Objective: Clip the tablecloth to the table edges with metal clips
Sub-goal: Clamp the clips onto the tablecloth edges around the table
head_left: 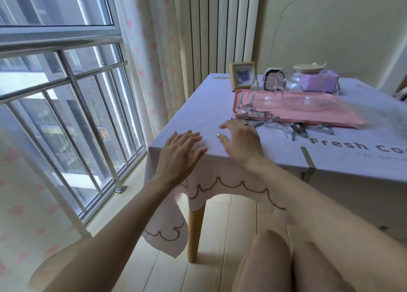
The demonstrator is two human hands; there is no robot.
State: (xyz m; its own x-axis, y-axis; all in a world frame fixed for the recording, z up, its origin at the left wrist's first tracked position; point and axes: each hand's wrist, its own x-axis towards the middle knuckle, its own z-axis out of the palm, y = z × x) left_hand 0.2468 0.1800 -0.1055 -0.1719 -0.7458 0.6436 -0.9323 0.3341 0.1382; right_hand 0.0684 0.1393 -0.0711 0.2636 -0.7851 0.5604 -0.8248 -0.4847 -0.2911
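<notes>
Smoothing looks to be the step in hand: the left hand [180,152] and right hand [241,143] rest side by side on the tablecloth [204,111] at the near left corner of the table [195,232], fingers straight and spread, gripping nothing. To do it well, press the cloth flat and draw it taut toward the corner, so the hanging part sits square before a clip goes on; a crease trapped under a clip would likely stay. The loose clips [284,126] lie heaped just right of the right hand, some against the near rim of the tray [308,115], within easy reach. One fitted clip [308,163] grips the near edge further right. A cup [263,93] and teapot [308,84] stand on the tray; a hard tug could shift them. A frame [243,76] stands at the far edge.
</notes>
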